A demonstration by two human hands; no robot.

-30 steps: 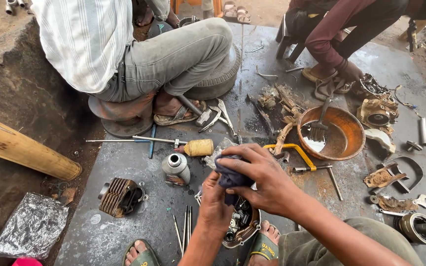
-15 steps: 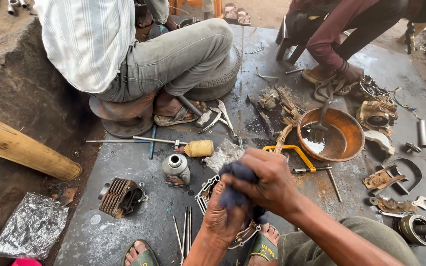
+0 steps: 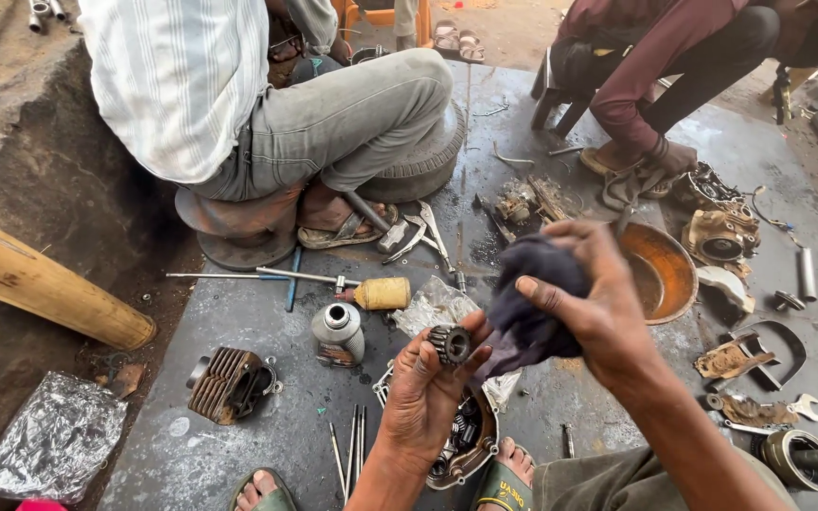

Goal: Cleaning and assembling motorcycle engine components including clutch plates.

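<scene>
My left hand (image 3: 420, 388) holds a small dark toothed gear (image 3: 449, 343) up between its fingertips, over an open engine case (image 3: 464, 441) that lies between my sandalled feet. My right hand (image 3: 587, 303) grips a dark blue-grey rag (image 3: 528, 295) bunched just right of the gear, its lower end hanging close to my left palm. Both hands are greasy and raised above the oily grey floor.
A finned engine cylinder (image 3: 229, 381), a small grey can (image 3: 337, 333), a yellow-handled tool (image 3: 377, 293) and thin rods (image 3: 352, 447) lie to the left. A rusty bowl (image 3: 668, 274) and engine parts (image 3: 723, 237) sit to the right. Two seated people (image 3: 239, 104) work beyond. A wooden pole (image 3: 40, 284) lies far left.
Both hands have lifted from the engine case. The gear, earlier covered by the rag, now shows in my left fingers, and the rag has moved up and right.
</scene>
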